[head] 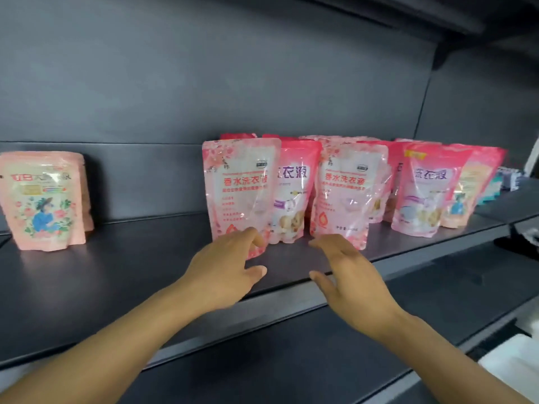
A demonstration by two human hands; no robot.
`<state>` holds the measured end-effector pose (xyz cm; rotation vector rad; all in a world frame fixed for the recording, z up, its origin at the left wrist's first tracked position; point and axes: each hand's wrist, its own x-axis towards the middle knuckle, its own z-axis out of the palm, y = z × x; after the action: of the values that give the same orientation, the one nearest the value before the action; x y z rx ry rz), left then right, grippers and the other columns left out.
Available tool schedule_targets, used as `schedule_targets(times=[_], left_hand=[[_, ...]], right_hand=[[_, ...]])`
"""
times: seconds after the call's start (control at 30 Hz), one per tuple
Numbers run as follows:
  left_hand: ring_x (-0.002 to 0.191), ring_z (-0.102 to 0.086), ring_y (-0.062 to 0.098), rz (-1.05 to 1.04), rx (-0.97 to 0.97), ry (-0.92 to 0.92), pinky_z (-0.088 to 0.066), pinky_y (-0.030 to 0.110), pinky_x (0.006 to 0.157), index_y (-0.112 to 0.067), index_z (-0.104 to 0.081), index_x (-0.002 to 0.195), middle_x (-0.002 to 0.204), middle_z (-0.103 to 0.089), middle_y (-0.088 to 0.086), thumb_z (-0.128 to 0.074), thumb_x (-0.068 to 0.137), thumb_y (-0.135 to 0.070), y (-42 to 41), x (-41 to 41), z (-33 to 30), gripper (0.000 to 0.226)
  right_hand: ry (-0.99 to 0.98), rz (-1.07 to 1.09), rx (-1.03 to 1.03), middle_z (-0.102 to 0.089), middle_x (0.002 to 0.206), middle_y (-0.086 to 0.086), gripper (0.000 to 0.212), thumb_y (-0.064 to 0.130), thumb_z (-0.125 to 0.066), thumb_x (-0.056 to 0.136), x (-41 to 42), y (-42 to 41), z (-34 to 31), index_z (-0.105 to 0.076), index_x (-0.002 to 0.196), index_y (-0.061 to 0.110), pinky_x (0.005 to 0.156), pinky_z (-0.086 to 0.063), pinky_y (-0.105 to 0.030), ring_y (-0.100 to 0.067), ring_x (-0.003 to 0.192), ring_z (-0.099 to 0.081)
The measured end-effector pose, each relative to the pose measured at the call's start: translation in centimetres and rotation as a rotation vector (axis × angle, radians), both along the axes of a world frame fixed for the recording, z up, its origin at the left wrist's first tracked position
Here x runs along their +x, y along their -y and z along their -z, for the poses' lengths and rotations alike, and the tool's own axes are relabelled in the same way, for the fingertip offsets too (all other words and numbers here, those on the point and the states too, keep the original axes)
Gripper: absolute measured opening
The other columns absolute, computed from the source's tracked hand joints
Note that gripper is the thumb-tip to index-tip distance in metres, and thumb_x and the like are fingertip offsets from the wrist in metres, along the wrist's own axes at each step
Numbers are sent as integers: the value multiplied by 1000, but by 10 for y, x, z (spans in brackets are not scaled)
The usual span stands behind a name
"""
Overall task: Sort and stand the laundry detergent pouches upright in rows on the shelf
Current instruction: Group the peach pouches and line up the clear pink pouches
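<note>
Both grips wide, holding nothing: left hand [230, 265] fingertips at, possibly touching, the base of the left pale pink pouch [240, 191]; right hand [347, 271] just before the right pale pink pouch [348, 191]. Both stand upright on the dark shelf [122, 275], darker pink pouches [294, 185] behind; peach pouch [43, 199] well apart at left.

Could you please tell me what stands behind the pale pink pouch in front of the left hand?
A darker pink pouch shows beside the pale pink pouch; its left part is hidden.

Just beyond both open hands, left [230, 265] and right [347, 275], glossy pink plastic detergent pouches [294, 185] stand in rows on the dark metal shelf [122, 275], with one peach floral pouch [43, 199] far left.
</note>
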<state>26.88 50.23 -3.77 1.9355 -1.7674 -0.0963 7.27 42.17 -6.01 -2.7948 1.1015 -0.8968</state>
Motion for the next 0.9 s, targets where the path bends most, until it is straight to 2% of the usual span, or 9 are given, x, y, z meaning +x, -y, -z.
schedule_targets(times=[0.1, 0.2, 0.3, 0.43, 0.6, 0.67, 0.77, 0.83, 0.9], left_hand=[[119, -47, 5, 33, 6, -38, -41, 34, 102, -31, -46, 124, 128, -51, -13, -59, 89, -34, 30, -61, 4, 37], [118, -48, 7, 68, 20, -65, -42, 34, 101, -32, -46, 122, 125, -50, -13, -59, 89, -35, 57, -116, 8, 35], [118, -48, 6, 96, 26, -86, -41, 35, 102, -33, -45, 123, 127, -51, -12, -59, 89, -35, 83, -162, 9, 37], [117, -49, 6, 131, 37, -79, -41, 35, 103, -31, -44, 125, 127, -51, -12, -59, 89, -35, 119, -211, 6, 39], [116, -50, 6, 176, 13, -88, -42, 32, 101, -32, -44, 124, 126, -53, -12, -60, 88, -35, 173, -257, 1, 40], [116, -49, 7, 190, 12, -92, -43, 35, 100, -33, -43, 124, 126, -52, -13, -60, 88, -35, 196, -271, 2, 40], [116, -49, 9, 210, -12, -98, -44, 38, 99, -33, -41, 123, 124, -51, -13, -60, 87, -35, 233, -287, 1, 41], [115, -49, 9, 219, -47, -107, -44, 38, 98, -31, -42, 122, 123, -51, -13, -61, 87, -33, 257, -294, -2, 40], [115, -50, 9, 231, -73, -114, -44, 37, 99, -28, -42, 123, 124, -52, -10, -62, 87, -30, 280, -300, -5, 41]], right_hand=[[20, 41, 19, -42, 133, 6, 44, 26, -55, 92, -65, 23, 1, -42, 134, 20, 85, -49, -32, -17, 111, -52], [36, 98, 60, -39, 135, 6, 45, 27, -55, 93, -125, 47, 1, -40, 135, 21, 76, -49, -30, -14, 89, -56], [76, 139, 103, -40, 134, 6, 46, 28, -56, 92, -178, 72, 0, -41, 135, 22, 77, -48, -30, -6, 73, -52], [191, 194, 141, -44, 129, 6, 45, 25, -58, 91, -233, 103, -1, -44, 133, 20, 79, -44, -23, -4, 79, -50], [302, 242, 181, -47, 128, 5, 43, 20, -60, 90, -278, 149, 0, -46, 131, 19, 83, -37, -15, -9, 110, -51], [322, 256, 198, -47, 129, 5, 44, 20, -60, 91, -289, 169, -2, -45, 132, 19, 84, -35, -13, -7, 111, -48], [339, 276, 200, -49, 129, 5, 45, 20, -60, 90, -300, 204, -5, -44, 132, 19, 75, -32, -4, -2, 109, -45], [355, 291, 201, -51, 128, 4, 45, 21, -60, 90, -305, 230, -7, -44, 131, 18, 75, -34, -7, -6, 113, -48], [380, 304, 203, -53, 125, 3, 45, 23, -61, 89, -309, 256, -12, -43, 130, 18, 81, -37, -16, -10, 111, -50]])
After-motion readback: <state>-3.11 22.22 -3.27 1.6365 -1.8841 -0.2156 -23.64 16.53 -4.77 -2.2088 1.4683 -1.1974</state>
